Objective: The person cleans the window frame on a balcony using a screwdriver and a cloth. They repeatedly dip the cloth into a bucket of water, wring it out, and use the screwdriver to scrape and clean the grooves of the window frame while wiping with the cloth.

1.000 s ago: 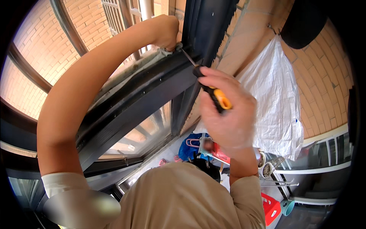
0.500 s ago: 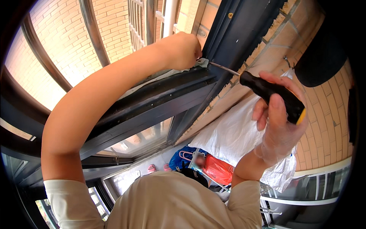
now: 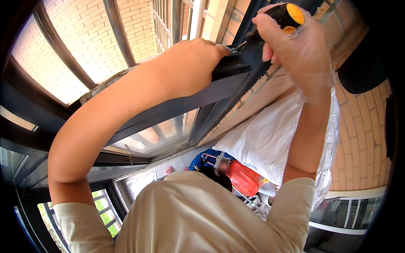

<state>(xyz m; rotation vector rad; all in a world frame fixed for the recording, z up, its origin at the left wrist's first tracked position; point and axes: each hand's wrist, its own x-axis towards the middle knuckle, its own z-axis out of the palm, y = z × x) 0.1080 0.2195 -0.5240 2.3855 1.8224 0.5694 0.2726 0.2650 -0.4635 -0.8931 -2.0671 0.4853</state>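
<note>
Work seems under way at the far right corner of the smooth, dark window frame (image 3: pixel 185 104); how much is left cannot be told. There the right hand (image 3: pixel 295 46), in crinkly clear plastic, grips a screwdriver (image 3: pixel 288 16) by its chunky handle; the left hand (image 3: pixel 192 65), near its tip, has mostly hidden fingers, their hold unclear.

At twelve o'clock the left hand (image 3: pixel 198 63) reaches to the corner of a dark window frame (image 3: pixel 228 86), its fingers close to the tip of a screwdriver (image 3: pixel 280 17). Between one and two, the right hand (image 3: pixel 301 52), in clear film, grips the black-and-yellow handle. Bars (image 3: pixel 63 46) stand toward ten, a white sack (image 3: pixel 265 133) spreads at three, and a red bag (image 3: pixel 244 179) sits at five.
</note>
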